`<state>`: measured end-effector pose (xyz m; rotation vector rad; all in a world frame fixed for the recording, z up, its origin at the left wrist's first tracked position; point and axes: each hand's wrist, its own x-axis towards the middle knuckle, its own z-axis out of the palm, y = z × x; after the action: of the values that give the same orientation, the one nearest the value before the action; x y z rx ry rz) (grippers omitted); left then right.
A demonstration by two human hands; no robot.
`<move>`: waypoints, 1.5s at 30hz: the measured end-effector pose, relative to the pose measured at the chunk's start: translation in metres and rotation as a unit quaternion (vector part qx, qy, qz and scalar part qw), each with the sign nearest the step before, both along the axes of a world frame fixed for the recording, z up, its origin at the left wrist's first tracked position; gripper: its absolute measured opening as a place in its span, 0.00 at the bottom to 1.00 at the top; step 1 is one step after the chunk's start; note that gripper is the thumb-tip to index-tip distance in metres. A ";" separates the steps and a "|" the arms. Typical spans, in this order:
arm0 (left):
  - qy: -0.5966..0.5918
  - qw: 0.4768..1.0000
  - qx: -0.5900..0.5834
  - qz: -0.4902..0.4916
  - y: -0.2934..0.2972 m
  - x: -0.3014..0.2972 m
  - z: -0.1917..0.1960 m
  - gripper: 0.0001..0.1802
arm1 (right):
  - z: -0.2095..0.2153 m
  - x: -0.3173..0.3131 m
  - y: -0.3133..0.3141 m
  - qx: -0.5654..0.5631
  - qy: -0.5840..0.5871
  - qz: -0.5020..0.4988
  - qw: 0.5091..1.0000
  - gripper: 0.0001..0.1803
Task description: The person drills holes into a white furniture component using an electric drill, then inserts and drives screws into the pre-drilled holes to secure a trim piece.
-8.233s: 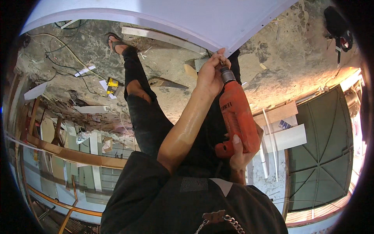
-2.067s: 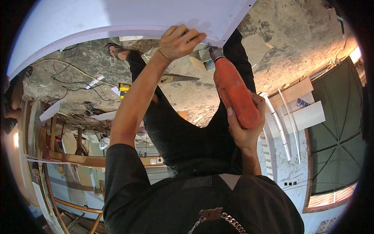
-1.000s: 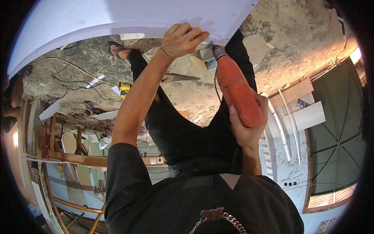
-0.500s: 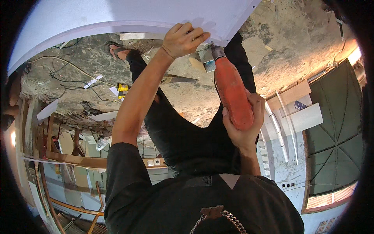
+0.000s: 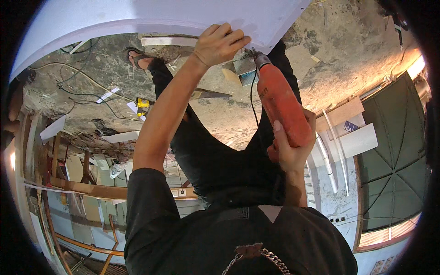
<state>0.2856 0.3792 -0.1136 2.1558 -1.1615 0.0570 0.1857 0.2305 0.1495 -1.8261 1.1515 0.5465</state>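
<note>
The white panel [image 5: 183, 13] is cut off by the top edge. The right hand [image 5: 293, 149] covers much of the grip of the orange drill [image 5: 280, 103]; its bit is too small to tell whether it touches the panel. The left forearm [image 5: 167, 107] hides one end of the saw [image 5: 211, 94].
</note>
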 end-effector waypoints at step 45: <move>0.569 0.700 0.417 0.112 0.079 -0.352 -0.140 0.09 | -0.008 -0.180 -0.093 0.029 -0.118 -0.200 0.972 0.34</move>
<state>-0.0659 0.4581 -0.2537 2.2589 -0.1011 -1.7406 0.0054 0.1371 0.1415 -1.5040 1.2776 0.1230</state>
